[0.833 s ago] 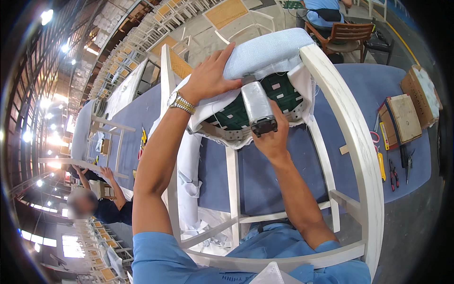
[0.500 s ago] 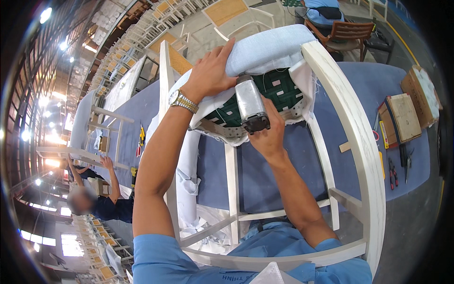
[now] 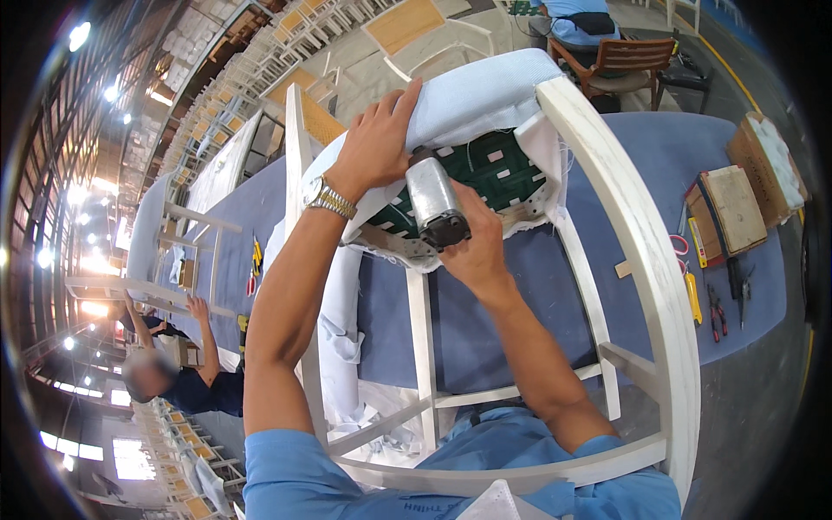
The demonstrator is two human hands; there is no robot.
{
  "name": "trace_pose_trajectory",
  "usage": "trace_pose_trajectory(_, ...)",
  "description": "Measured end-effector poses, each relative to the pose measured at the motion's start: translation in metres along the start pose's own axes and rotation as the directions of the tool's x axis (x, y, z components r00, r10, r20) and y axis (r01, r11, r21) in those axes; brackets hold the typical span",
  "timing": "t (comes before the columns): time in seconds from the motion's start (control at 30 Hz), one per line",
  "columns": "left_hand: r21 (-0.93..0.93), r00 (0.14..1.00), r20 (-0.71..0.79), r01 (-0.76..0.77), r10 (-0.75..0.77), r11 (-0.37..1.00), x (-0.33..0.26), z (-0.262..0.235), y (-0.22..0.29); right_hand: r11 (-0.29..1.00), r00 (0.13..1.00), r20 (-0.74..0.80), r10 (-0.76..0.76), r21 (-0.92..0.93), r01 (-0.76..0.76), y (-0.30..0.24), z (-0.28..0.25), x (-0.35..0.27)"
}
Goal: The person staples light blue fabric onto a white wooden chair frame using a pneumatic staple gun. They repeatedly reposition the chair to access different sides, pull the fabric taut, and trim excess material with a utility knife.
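A white chair frame (image 3: 628, 191) lies tipped on the table, the underside of its padded seat facing me. Light blue fabric (image 3: 485, 87) covers the seat, and its loose, frayed edge folds over the rim. Green woven webbing (image 3: 494, 165) shows inside the seat. My left hand (image 3: 373, 143) grips the fabric at the seat's left rim, fingers over the outside and thumb on the folded edge. In my right hand (image 3: 477, 247) is a silver and black staple gun (image 3: 436, 199), its nose close to my left thumb. The exact contact point is hidden.
On the blue-covered table (image 3: 394, 338), at right, lie pliers (image 3: 718, 312), scissors (image 3: 679, 245), a yellow cutter (image 3: 693, 299) and cardboard boxes (image 3: 732, 212). At left, a co-worker (image 3: 195, 381) handles another chair (image 3: 152, 234). Many chairs stand in the background.
The staple gun and my right hand have shifted slightly left along the seat's rim. My left hand stays on the fabric, and the whole view has moved a little.
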State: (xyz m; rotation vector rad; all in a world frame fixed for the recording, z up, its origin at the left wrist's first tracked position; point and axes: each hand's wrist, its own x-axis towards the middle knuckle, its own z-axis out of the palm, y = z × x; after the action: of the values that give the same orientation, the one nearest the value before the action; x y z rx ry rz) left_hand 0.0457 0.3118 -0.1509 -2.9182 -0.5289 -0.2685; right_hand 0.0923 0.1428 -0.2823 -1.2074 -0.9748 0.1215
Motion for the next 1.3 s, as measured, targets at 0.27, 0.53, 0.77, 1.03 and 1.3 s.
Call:
trace_pose_trajectory(0.27, -0.492, 0.984, 0.053, -0.124, 0.172, 0.862, 0.004, -0.041, -0.035, 0.990, 0.973, -0.184, -0.142, -0.049, 0.135, 0.005, -0.031, 0.010)
trace_pose_trajectory(0.53, -0.394, 0.921, 0.383, 0.230, -0.068, 0.890, 0.030, -0.002, -0.081, 0.990, 0.966, -0.220, -0.134, -0.063, 0.122, 0.005, -0.040, -0.001)
trace_pose_trajectory(0.77, -0.350, 0.995, 0.090, -0.013, 0.048, 0.937, 0.003, -0.003, -0.044, 0.960, 0.945, -0.180, -0.274, -0.105, 0.259, 0.010, -0.024, -0.002)
trace_pose_trajectory(1.03, -0.105, 0.998, 0.055, 0.039, -0.033, 0.994, -0.010, -0.003, -0.028, 0.990, 0.992, -0.093, -0.091, 0.101, 0.100, -0.003, 0.009, -0.007)
trace_pose_trajectory(1.3, -0.055, 0.999, 0.017, 0.053, -0.052, 0.997, -0.013, 0.001, -0.024, 0.998, 0.997, -0.065, -0.046, 0.044, 0.049, 0.000, 0.017, -0.010)
